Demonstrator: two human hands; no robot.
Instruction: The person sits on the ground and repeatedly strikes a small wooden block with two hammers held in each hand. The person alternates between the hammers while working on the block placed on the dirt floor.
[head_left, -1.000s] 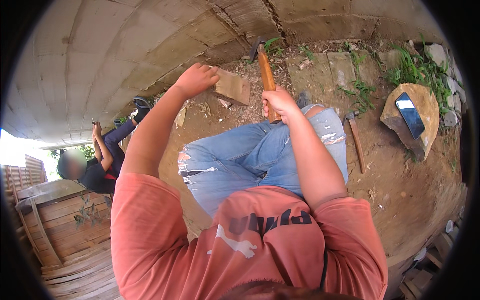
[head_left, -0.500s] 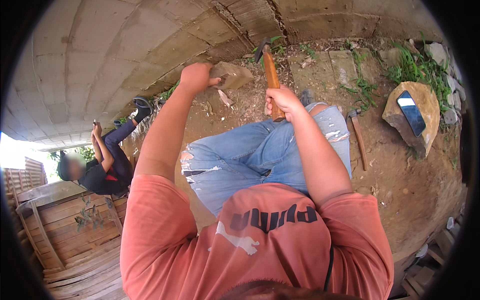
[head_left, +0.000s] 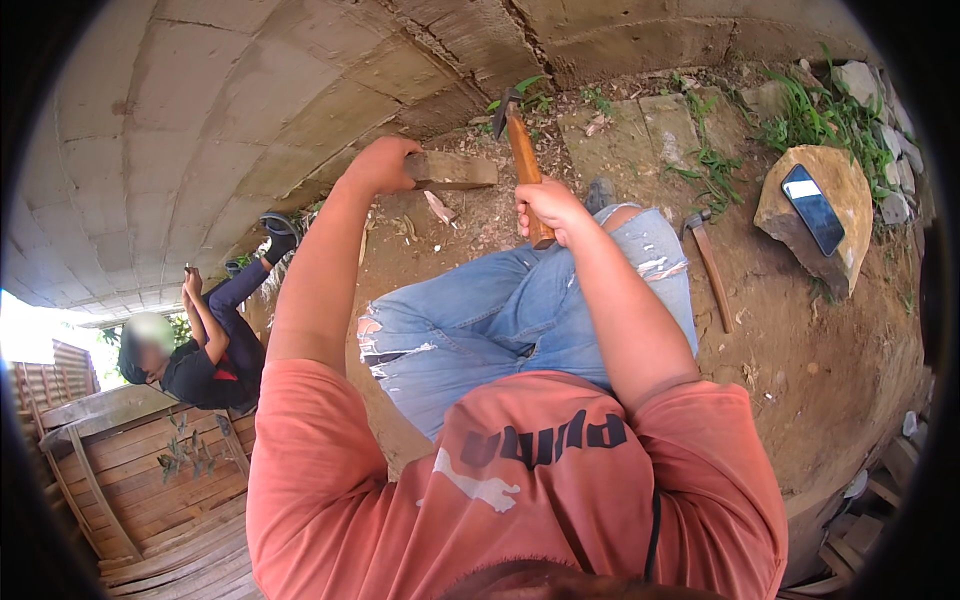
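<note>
My left hand [head_left: 387,163] grips the left end of a squared brown block [head_left: 455,171] just above the dirt near the wall. I cannot tell whether the block is stone or wood. A hammer [head_left: 523,150] stands nearly upright in my right hand [head_left: 552,207], its fingers wrapped round the lower wooden handle. The dark metal head points up, to the right of the block and apart from it. Between the block and my knees, a pale chip [head_left: 440,208] lies on the ground.
A second hammer [head_left: 711,275] lies right of my legs. Farther right, a large flat-topped rock [head_left: 850,195] bears a phone [head_left: 813,208]. The wall [head_left: 300,90] rises beyond my hands. Another person [head_left: 205,345] sits at the left by wooden planks [head_left: 140,470].
The block has turned in my left hand and shows a narrower side, my thumb no longer lying over its front. The hammer has shifted slightly left within the view.
</note>
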